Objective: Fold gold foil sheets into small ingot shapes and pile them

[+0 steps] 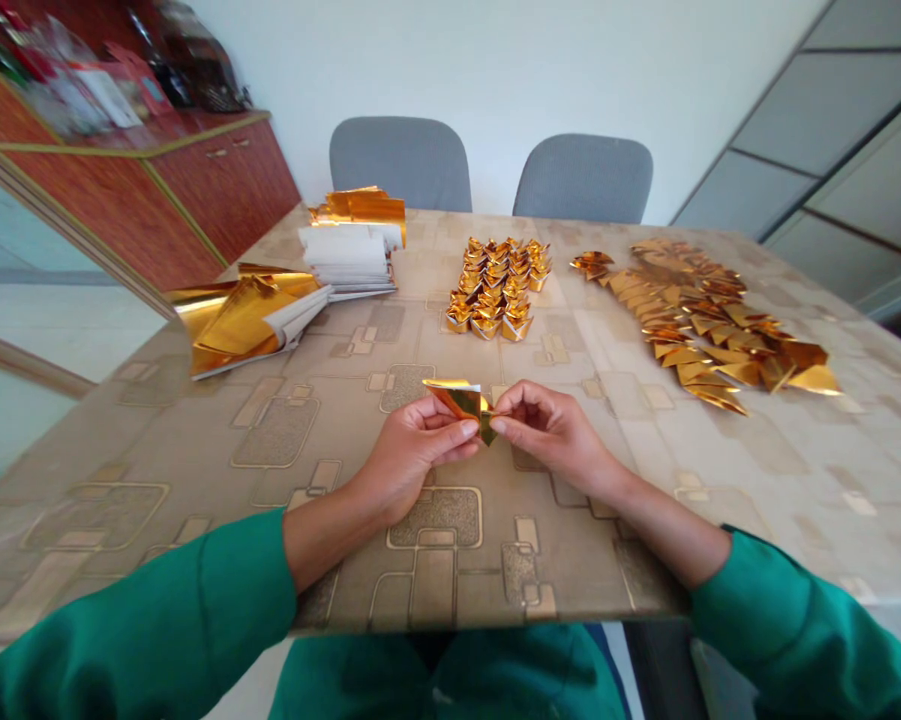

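Observation:
A partly folded sheet of gold foil paper [461, 400] is held between my two hands, just above the table near its front. My left hand [427, 435] pinches its left part, thumb in front and fingers behind. With thumb and forefinger, my right hand [544, 430] grips the paper's right edge, where a small flap points downward. Beyond my hands stand several finished-looking gold paper folds [497, 285], set close together in rows. The fingertips behind the paper are partly hidden.
Loose gold sheets [251, 310] lie at the left, beside a stack of white-backed sheets [349, 260]. Many flat gold folded pieces [705, 320] spread in overlapping rows at the right. Two grey chairs [401, 165] stand behind the patterned table [390, 670], with a red-brown cabinet [217, 190] at the far left.

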